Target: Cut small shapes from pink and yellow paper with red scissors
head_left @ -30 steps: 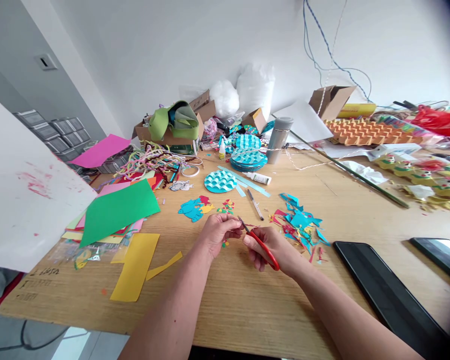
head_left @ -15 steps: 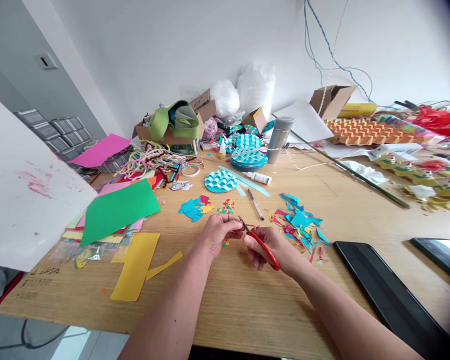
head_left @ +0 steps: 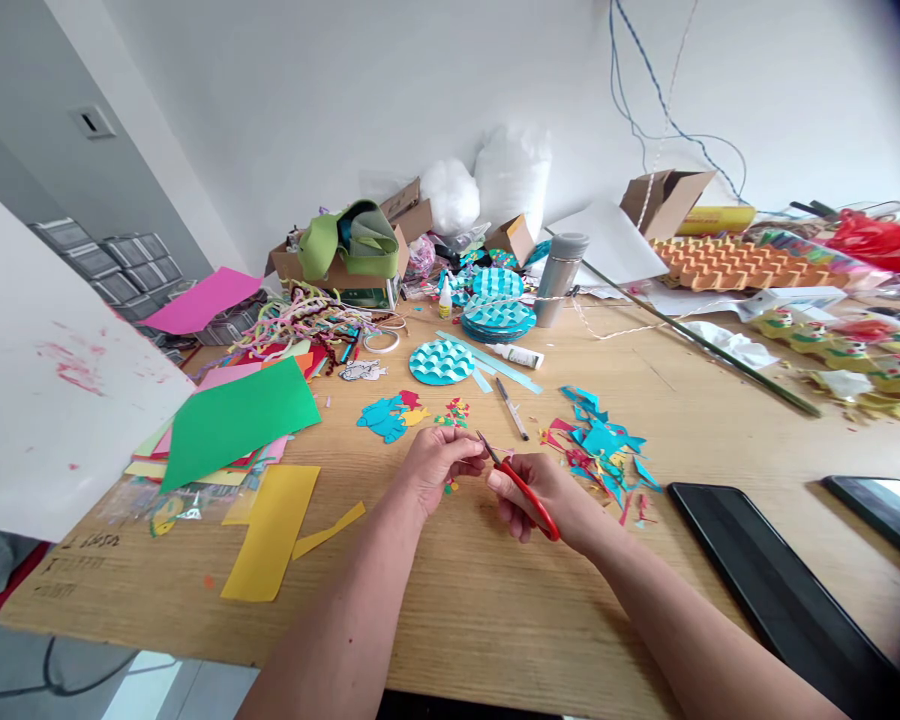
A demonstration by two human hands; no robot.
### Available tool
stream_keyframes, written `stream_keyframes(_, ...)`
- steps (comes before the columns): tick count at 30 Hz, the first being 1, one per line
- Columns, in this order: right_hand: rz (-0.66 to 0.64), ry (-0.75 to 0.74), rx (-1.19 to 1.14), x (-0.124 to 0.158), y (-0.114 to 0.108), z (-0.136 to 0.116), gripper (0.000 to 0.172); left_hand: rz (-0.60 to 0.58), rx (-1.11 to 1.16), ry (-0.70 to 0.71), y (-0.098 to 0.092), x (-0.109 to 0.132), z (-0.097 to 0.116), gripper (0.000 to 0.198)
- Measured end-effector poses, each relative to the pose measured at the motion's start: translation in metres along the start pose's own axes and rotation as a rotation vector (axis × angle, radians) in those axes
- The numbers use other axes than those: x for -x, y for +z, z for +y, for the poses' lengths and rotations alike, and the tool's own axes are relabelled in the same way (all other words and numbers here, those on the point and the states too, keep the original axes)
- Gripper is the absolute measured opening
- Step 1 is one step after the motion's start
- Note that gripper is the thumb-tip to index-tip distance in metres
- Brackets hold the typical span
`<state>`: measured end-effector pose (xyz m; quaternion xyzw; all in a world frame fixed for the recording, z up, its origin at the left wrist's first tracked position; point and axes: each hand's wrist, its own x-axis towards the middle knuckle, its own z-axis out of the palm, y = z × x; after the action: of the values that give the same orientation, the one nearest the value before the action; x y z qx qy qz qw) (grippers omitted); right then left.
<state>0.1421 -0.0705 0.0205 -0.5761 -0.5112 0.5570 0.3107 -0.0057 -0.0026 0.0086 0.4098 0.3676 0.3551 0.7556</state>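
Observation:
My right hand (head_left: 534, 492) is closed around a pair of scissors with red handles (head_left: 532, 498), their blades pointing up and left toward my other hand. My left hand (head_left: 444, 466) pinches something too small to make out, right beside the blade tips. Just beyond it lie tiny red, yellow and green paper bits (head_left: 454, 411), with a few more under the fingers. Blue paper cutouts (head_left: 384, 419) with red and yellow ones rest to the left. Blue and red paper scraps (head_left: 604, 440) are heaped to the right, and a pen (head_left: 511, 408) lies behind my hands.
Green paper (head_left: 244, 420) and yellow paper (head_left: 270, 535) lie at left. A woven blue disc (head_left: 441, 362), a glue bottle (head_left: 523, 356) and a grey flask (head_left: 562, 280) stand or lie farther back. A black phone (head_left: 765, 580) sits by my right forearm.
Both hands stay almost in the same place, with the scissors still at the left fingertips. Only very slight finger movement shows.

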Motion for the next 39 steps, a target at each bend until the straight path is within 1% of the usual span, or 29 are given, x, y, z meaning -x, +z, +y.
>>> stream_keyframes(8, -0.020, -0.005, -0.020, -0.0009, -0.0002, 0.0016, 0.053, 0.023, 0.006, 0.001, -0.0001, -0.0014, -0.0007, 0.021)
stream_keyframes(14, -0.028, -0.029, -0.021, -0.0014, -0.0006, 0.0025, 0.053, 0.003, -0.003, -0.006, 0.0011, 0.0001, 0.0004, 0.020)
stream_keyframes(21, -0.014, 0.016, -0.009, -0.0002, -0.0002, -0.0029, 0.052, -0.004, -0.002, -0.005, 0.0003, -0.0011, 0.0002, 0.020)
stream_keyframes(25, -0.026, 0.003, -0.031, -0.0004, 0.0000, -0.0005, 0.053, -0.005, -0.002, -0.001, 0.0002, -0.0005, 0.0001, 0.021)
stream_keyframes(30, -0.019, -0.013, -0.036, -0.0005, 0.0001, 0.0014, 0.054, -0.048, -0.011, -0.002, 0.0005, 0.0001, -0.0003, 0.020)
stream_keyframes(35, -0.011, -0.001, -0.040, -0.0008, -0.0002, 0.0005, 0.054, 0.003, -0.008, 0.008, -0.0002, -0.0018, -0.0014, 0.019)
stream_keyframes(39, -0.018, -0.017, -0.054, -0.0020, -0.0003, 0.0034, 0.053, -0.013, -0.016, 0.006, -0.0004, -0.0018, -0.0012, 0.020)
